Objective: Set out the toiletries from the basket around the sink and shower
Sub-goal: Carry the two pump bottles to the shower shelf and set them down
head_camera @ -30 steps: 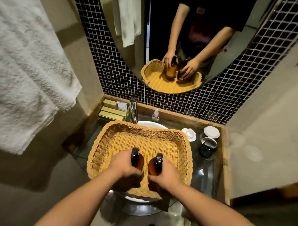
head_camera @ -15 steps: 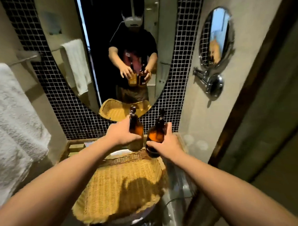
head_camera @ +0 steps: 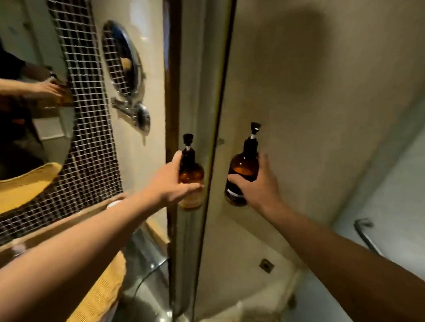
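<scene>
My left hand [head_camera: 170, 184] grips an amber pump bottle [head_camera: 191, 173] with a black pump top, held upright in front of the brown door frame. My right hand [head_camera: 258, 188] grips a second amber pump bottle [head_camera: 243, 170] with a dark label band near its base, tilted slightly, held past the glass edge in front of the beige shower wall. The two bottles are apart, one on each side of the glass panel's edge. The wicker basket [head_camera: 96, 302] lies at the lower left under my left forearm, only partly seen.
A glass shower panel [head_camera: 206, 161] with a thin dark edge stands between the bottles. A round chrome swivel mirror [head_camera: 123, 65] hangs on the wall at left. The oval mirror [head_camera: 24, 107] and black mosaic tiles are far left. A chrome bar [head_camera: 366, 235] is at the right.
Both hands lifted the two bottles out of the basket and carried them right, from above the sink to the shower's glass edge. The view swung right with them.
</scene>
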Motion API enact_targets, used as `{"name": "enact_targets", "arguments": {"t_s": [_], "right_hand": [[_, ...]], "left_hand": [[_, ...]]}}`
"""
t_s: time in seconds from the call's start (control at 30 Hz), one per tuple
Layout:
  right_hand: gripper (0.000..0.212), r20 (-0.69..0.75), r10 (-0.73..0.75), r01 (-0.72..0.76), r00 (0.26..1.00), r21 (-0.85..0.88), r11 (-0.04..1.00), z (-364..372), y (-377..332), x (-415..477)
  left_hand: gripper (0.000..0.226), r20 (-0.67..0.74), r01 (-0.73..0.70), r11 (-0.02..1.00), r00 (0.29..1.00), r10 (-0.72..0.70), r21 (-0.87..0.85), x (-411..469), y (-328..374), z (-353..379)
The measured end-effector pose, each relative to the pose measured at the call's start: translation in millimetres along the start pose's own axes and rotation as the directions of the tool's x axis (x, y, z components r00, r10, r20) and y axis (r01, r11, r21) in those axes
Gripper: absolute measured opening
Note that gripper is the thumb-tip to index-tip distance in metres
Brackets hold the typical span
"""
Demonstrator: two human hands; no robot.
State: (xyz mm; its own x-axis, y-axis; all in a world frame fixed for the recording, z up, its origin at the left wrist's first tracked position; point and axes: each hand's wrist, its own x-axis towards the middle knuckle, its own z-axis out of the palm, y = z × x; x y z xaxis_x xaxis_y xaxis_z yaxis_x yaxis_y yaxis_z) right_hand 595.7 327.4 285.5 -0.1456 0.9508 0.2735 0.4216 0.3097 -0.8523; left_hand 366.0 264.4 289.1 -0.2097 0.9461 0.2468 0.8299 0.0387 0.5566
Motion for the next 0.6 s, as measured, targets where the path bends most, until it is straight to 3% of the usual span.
{"name": "enact_targets", "arguments": {"t_s": [0.07, 0.2, 0.3, 0.47, 0.6], "right_hand": [[0.07, -0.081, 0.031, -0.033, 0.996, -0.015, 0.999, -45, 22, -1], [0.066, -0.241, 0.075, -0.088, 0.968, -0.044, 0.995, -106, 70, 8], [0.063, -0.35, 0.088, -0.11, 0.933, -0.044, 0.993, -133, 103, 30], [0.073, -0.349, -0.034, -0.02, 0.936, -0.151, 0.988, -170, 156, 98], [0.075, -0.308, -0.079, 0.007, 0.948, -0.229, 0.973, -188, 192, 163]], "left_hand": [[0.102, 0.043, -0.056, 0.998, 0.997, 0.057, -0.024, 15, 37, 30], [0.076, 0.062, -0.205, 0.969, 0.975, 0.214, -0.135, 42, 112, 86], [0.081, 0.119, -0.23, 0.945, 0.958, 0.262, -0.233, 75, 152, 131], [0.082, 0.152, -0.256, 0.909, 0.936, 0.319, -0.329, 148, 195, 185], [0.069, 0.063, -0.231, 0.918, 0.963, 0.264, -0.322, 213, 209, 223]]}}
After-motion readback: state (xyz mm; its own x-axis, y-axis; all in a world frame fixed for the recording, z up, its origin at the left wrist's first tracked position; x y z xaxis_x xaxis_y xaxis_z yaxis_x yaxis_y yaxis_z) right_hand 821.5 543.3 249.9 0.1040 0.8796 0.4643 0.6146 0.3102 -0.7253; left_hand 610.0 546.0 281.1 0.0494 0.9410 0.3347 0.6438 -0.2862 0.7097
